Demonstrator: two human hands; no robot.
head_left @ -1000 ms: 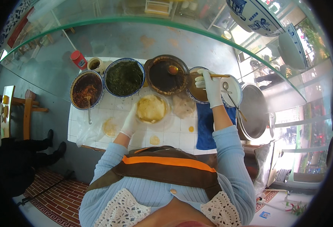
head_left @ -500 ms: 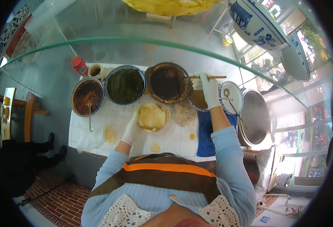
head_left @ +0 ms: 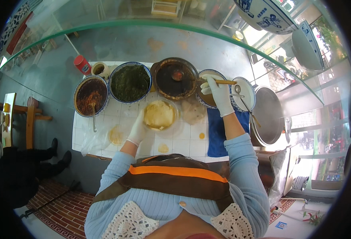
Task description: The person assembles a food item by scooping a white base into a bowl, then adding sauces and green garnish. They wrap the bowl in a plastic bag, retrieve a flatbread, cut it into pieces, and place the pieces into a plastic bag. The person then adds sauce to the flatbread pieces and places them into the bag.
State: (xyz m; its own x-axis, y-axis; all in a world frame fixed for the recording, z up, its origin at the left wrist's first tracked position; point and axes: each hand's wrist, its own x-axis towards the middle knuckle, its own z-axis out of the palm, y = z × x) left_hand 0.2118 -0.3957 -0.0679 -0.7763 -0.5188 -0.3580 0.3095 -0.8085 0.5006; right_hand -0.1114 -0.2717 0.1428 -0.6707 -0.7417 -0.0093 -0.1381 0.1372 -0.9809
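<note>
My left hand [head_left: 138, 128], in a white glove, is closed around the side of a clear bowl [head_left: 176, 115] containing a soft pale-yellow food [head_left: 158, 114]. My right hand [head_left: 219, 93], gloved too, grips the wooden handle of a ladle [head_left: 225, 82]. The ladle's round head shows in the brown pot [head_left: 156, 85], over its dark sauce. Beneath my right hand stands a blue-rimmed bowl [head_left: 212, 71] of brownish liquid, partly covered by the hand. A knotted-looking clear plastic bag [head_left: 193, 112] lies between the clear bowl and that one.
Leftward stand bowls of dark greens [head_left: 129, 82] and red chili sauce [head_left: 91, 95], a small jar [head_left: 100, 69] and a red can [head_left: 82, 64]. To the right are a white bowl with spoons [head_left: 247, 88], a steaming pot [head_left: 269, 115] and a blue cloth [head_left: 219, 139]. A glass edge [head_left: 143, 26] crosses beyond.
The ladle's head has come into sight in the dark sauce pot. My right hand stays on its handle, and my left hand still holds the clear bowl. The view has shifted slightly.
</note>
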